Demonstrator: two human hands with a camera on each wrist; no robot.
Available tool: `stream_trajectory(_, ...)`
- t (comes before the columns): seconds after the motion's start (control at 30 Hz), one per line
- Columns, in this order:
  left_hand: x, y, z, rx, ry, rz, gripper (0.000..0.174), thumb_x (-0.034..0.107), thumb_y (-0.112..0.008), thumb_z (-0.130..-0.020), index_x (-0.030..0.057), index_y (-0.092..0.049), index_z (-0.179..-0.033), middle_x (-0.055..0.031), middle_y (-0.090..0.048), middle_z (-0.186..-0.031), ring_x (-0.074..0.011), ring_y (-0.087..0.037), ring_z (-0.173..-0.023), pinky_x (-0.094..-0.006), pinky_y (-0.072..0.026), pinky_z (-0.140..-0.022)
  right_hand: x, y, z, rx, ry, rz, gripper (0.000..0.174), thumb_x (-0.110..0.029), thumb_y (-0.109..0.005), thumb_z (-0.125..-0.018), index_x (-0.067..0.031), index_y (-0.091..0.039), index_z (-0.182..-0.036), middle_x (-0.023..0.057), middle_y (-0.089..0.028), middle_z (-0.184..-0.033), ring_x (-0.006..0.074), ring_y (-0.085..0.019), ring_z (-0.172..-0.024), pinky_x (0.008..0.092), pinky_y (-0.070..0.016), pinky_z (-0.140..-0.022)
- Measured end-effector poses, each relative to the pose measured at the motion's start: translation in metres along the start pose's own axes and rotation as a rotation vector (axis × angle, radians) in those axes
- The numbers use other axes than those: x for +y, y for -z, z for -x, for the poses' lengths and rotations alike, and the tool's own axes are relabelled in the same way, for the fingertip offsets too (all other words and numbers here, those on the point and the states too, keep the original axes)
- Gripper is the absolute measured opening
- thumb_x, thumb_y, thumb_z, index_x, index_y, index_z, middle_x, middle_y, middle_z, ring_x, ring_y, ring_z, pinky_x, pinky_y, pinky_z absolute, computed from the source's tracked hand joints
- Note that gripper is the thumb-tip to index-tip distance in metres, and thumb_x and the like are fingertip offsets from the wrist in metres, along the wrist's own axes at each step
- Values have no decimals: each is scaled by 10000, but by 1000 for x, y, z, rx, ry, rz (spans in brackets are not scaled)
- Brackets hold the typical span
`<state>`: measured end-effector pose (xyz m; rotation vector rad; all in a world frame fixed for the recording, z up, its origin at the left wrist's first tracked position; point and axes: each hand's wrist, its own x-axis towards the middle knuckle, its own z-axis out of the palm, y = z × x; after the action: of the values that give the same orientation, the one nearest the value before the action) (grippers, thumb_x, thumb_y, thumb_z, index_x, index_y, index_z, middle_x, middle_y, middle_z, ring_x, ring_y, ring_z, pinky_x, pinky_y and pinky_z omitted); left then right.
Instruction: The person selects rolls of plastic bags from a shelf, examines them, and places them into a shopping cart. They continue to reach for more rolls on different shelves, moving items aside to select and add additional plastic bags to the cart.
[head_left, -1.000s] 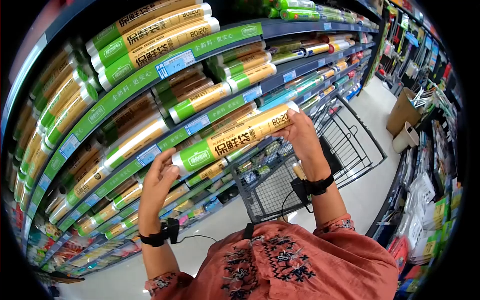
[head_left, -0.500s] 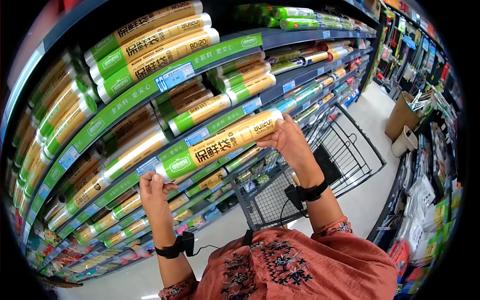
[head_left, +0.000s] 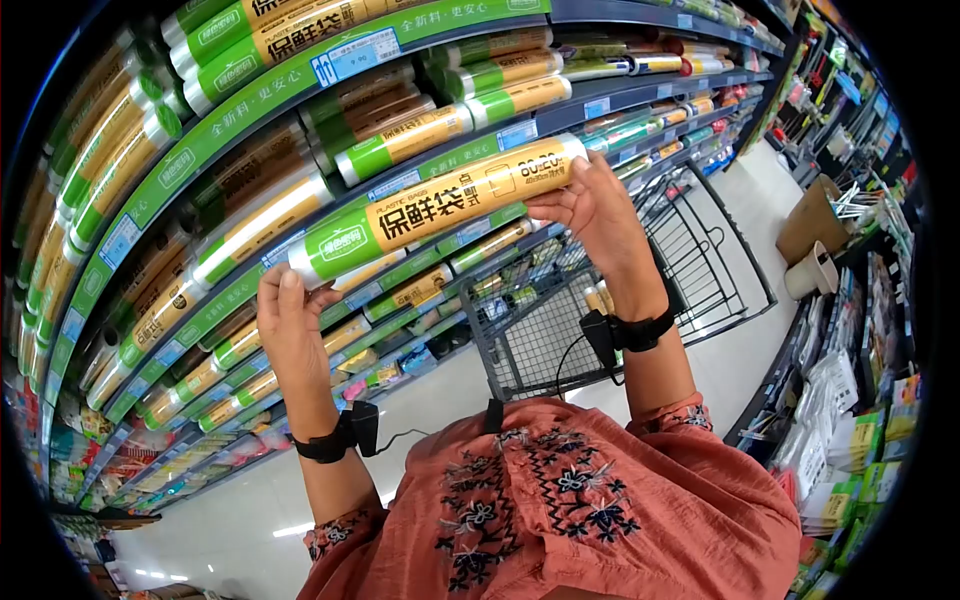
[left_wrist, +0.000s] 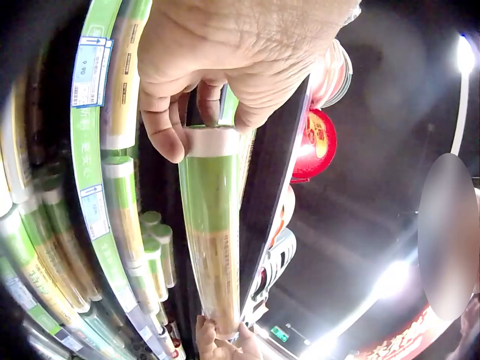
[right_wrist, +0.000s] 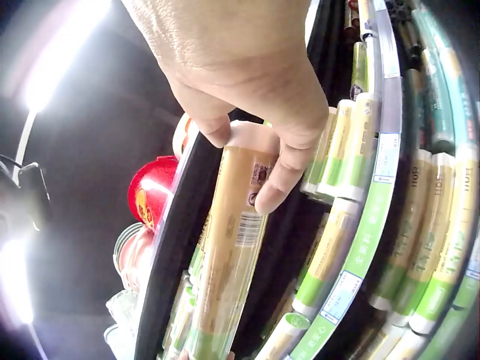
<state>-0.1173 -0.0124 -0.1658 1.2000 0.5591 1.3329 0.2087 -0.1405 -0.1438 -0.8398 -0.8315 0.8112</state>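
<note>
A long roll of plastic bags (head_left: 435, 208), green at one end and tan along the rest, is held up level in front of the shelves. My left hand (head_left: 290, 325) grips its green end (left_wrist: 211, 184). My right hand (head_left: 590, 205) grips the tan end (right_wrist: 240, 202), fingers curled round it. The wrist views look along the roll toward the opposite hand. Both wrists wear black straps with small cameras.
Green-edged shelves (head_left: 250, 110) packed with several similar rolls fill the left and top. A black wire shopping cart (head_left: 560, 320) stands right below the hands. A cardboard box (head_left: 810, 215) and racks of goods (head_left: 860, 400) line the aisle's right side.
Both hands have carried the roll upward and to the left, closer to the shelf rows; the grip on each end stays the same.
</note>
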Motion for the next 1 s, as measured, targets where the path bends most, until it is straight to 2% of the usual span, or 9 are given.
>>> stream_trajectory(0.17,-3,9,1,7,-5,13,320,210,-599,-1010,-4,-510,-1230,-101,-598,-1081,-223,-640,-964,-330,-551,-773,3,2,2,14,-25,-36,531,-255,-548,-1010,81,-341,-1364,226,-641,-1115,287,-721,-906,358,-620,-761)
stream_trajectory(0.23,1,0,4,69,-29,12,265,221,-584,-1018,16,-541,-1181,-74,-621,-982,-177,-636,-880,-322,-544,-760,6,5,1,17,-25,-54,588,-228,-589,-993,102,-310,-1393,212,-658,-1112,266,-725,-873,356,-620,-734)
stream_trajectory(0.3,1,-4,3,121,-13,2,258,215,-582,-1022,20,-529,-1182,-76,-620,-972,-181,-636,-870,-317,-548,-746,2,2,5,58,-59,-19,553,-269,-590,-1001,74,-364,-1372,187,-652,-1106,255,-717,-883,345,-613,-729)
stream_trajectory(0.4,2,-5,0,32,-31,33,264,226,-597,-1018,22,-523,-1167,-90,-629,-973,-189,-643,-869,-304,-557,-715,-7,1,8,85,-51,47,498,-303,-591,-1004,42,-432,-1326,144,-637,-1070,212,-685,-893,320,-591,-723)
stream_trajectory(0.43,2,-5,0,6,-24,38,269,213,-608,-1002,25,-522,-1174,-84,-604,-1041,-199,-630,-912,-310,-551,-742,-9,1,10,93,-45,56,488,-310,-593,-1004,37,-446,-1314,134,-633,-1058,201,-675,-889,317,-586,-724)
stream_trajectory(0.6,2,-9,-5,-46,-33,41,281,217,-599,-1008,14,-517,-1185,-97,-608,-1056,-201,-634,-907,-315,-557,-746,-17,11,13,108,0,98,446,-336,-615,-992,21,-525,-1245,94,-619,-1006,160,-640,-848,317,-576,-707)
stream_trajectory(0.83,0,-15,-10,-57,-33,40,309,201,-594,-1010,0,-505,-1228,-110,-590,-1110,-210,-640,-925,-333,-553,-764,-17,20,10,156,50,75,497,-364,-656,-961,34,-537,-1234,76,-636,-924,143,-646,-765,299,-565,-660)
stream_trajectory(1.0,5,-11,-12,-75,-46,59,284,198,-601,-1010,19,-514,-1212,-104,-610,-1081,-214,-653,-947,-336,-557,-771,-24,7,6,153,56,168,488,-364,-651,-965,47,-539,-1202,48,-607,-869,128,-633,-743,293,-566,-651)
